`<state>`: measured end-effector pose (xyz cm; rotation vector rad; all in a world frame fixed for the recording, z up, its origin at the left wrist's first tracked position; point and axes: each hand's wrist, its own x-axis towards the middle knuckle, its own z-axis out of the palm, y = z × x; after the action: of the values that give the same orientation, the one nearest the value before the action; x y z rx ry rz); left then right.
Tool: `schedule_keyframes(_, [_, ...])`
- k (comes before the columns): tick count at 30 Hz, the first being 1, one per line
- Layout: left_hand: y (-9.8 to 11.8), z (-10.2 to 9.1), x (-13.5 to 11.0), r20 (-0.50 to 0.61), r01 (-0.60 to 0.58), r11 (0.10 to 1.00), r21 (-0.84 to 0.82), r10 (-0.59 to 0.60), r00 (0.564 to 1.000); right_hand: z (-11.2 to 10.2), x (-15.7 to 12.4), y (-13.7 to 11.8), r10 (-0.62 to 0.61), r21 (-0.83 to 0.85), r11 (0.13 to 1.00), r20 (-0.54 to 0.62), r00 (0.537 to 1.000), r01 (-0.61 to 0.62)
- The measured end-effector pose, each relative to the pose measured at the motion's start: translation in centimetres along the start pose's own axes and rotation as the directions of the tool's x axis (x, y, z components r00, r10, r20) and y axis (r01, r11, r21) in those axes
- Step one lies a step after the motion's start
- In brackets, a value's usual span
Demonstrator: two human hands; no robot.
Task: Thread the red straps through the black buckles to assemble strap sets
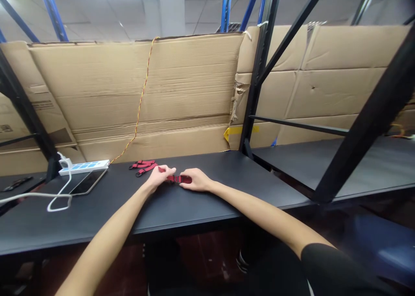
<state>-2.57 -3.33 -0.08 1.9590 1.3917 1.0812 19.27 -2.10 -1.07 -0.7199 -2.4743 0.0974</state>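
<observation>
Presently: left hand (158,177) and right hand (197,179) both half-closed, apparently pinching short red webbing strap (178,179) on black tabletop (201,205), 12 o'clock. Risk: slack pinch lets strap slip; snagging on black-buckled red strap (142,167), 11 o'clock.

Nothing legible anywhere. Faint printed lines (43,105) on the corrugated cardboard sheet (136,84) and a small printed label (5,128) at the far left edge, both too blurred and too small to read.
</observation>
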Motion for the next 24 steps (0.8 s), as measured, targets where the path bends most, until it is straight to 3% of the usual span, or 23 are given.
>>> schedule_keyframes(3, [-0.4,-0.9,0.0,-0.229,0.012,0.980,0.198,0.034,0.973,0.1,0.0,0.1,0.037,-0.009,0.999,-0.017,0.999,-0.037])
schedule_keyframes(5, [-0.3,-1.1,-0.2,-0.246,-0.056,0.925,0.376,0.158,0.956,0.2,0.0,0.2,0.063,0.002,0.998,-0.030,0.998,-0.063])
schedule_keyframes(8, [0.4,-0.4,-0.7,-0.027,-0.231,0.857,0.460,0.274,0.961,0.2,0.1,0.5,0.061,0.068,0.996,-0.018,0.998,-0.060])
schedule_keyframes(10, [1.1,0.3,-1.0,0.174,-0.324,0.843,0.429,0.275,0.946,0.1,0.2,0.8,0.043,0.174,0.984,0.024,0.999,-0.046])
schedule_keyframes(12, [1.6,0.9,-1.2,0.287,-0.367,0.825,0.430,0.260,0.922,0.0,0.3,1.2,0.047,0.312,0.948,0.066,0.997,-0.065])
schedule_keyframes(16, [2.0,1.2,-1.4,0.291,-0.380,0.780,0.497,0.263,0.920,0.1,0.4,1.6,0.144,0.446,0.878,0.099,0.985,-0.174])
schedule_keyframes(20, [1.9,1.0,-1.3,0.271,-0.343,0.780,0.523,0.229,0.935,-0.3,0.5,2.4,0.190,0.404,0.884,0.153,0.970,-0.237])
schedule_keyframes(24, [1.7,0.8,-1.0,0.271,-0.306,0.808,0.504,0.188,0.944,-2.2,0.4,5.2,0.213,0.332,0.901,0.219,0.952,-0.278])
